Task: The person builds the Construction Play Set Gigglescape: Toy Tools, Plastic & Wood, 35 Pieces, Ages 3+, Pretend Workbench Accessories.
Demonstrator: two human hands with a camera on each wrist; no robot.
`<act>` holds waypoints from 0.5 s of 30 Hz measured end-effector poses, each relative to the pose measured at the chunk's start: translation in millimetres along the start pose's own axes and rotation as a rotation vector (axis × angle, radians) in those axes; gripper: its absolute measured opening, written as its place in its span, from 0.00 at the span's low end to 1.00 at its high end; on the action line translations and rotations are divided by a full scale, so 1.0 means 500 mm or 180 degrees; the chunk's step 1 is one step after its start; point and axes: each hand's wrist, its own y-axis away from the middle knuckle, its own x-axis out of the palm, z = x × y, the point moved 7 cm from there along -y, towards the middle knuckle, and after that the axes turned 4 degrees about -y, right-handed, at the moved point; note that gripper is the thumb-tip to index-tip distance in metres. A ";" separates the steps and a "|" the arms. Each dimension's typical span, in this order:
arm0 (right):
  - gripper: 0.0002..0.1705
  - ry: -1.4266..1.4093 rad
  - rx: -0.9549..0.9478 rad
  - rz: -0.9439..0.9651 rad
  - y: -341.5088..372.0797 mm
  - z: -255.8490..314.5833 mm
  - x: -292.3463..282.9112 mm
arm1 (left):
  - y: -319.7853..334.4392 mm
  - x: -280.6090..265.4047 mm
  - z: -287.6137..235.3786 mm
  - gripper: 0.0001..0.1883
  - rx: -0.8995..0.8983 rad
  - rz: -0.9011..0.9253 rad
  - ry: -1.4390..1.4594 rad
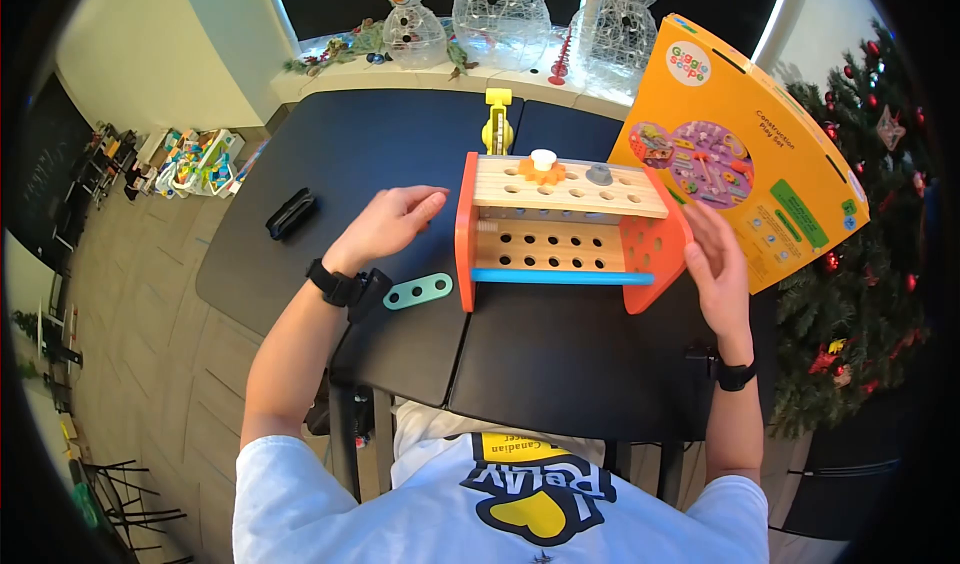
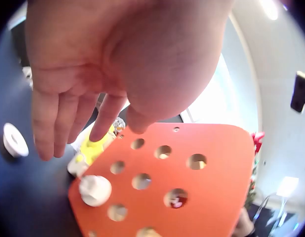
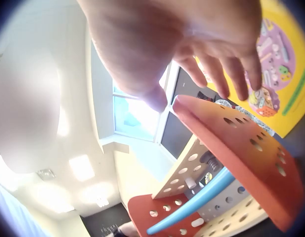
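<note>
Where a toy workbench (image 1: 590,194) stands, left fingers (image 1: 426,202) beside it, right fingers (image 1: 714,228) opposite

The head view's top edge cropped the middle snowman (image 1: 500,19); the box's (image 1: 775,154) smallest print was illegible; the left wrist view cropped the left hand (image 2: 120,64).

The flat, hole-drilled toy bench side panels (image 1: 668,264) are orange-red, the perforated wooden top plank (image 1: 590,194) is pale tan with faint grain stripes, and the long round rod (image 1: 560,276) is bright blue. The toothed gear (image 1: 541,175) is orange, the knobbed bolt (image 1: 543,158) white, the rounded peg (image 1: 599,175) grey. The flat three-holed strip (image 1: 429,289) is mint green. The large rectangular cardboard box (image 1: 770,154) is yellow-orange, with purple round pictures. The smooth tabletop (image 1: 570,364) is near-black; the short-sleeved cloth shirt (image 1: 350,514) is white, printed black and yellow.
</note>
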 end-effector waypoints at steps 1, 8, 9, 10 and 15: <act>0.27 0.0272 -0.0271 -0.0300 0.001 0.015 -0.008 | 0.007 -0.026 -0.023 0.24 -0.0025 -0.0177 -0.0752; 0.17 0.1186 -0.1758 0.0190 0.022 0.162 0.120 | -0.015 -0.013 0.022 0.15 0.0734 -0.0492 -0.2653; 0.18 0.1268 -0.1910 0.0232 0.020 0.165 0.143 | -0.020 -0.004 0.030 0.15 0.0707 -0.0403 -0.2750; 0.17 0.1318 -0.1972 0.0267 0.019 0.166 0.162 | -0.026 0.000 0.038 0.15 0.0707 -0.0375 -0.2789; 0.15 0.1035 -0.1608 0.0645 -0.003 0.151 0.232 | -0.017 -0.011 0.021 0.14 0.0741 -0.0409 -0.2434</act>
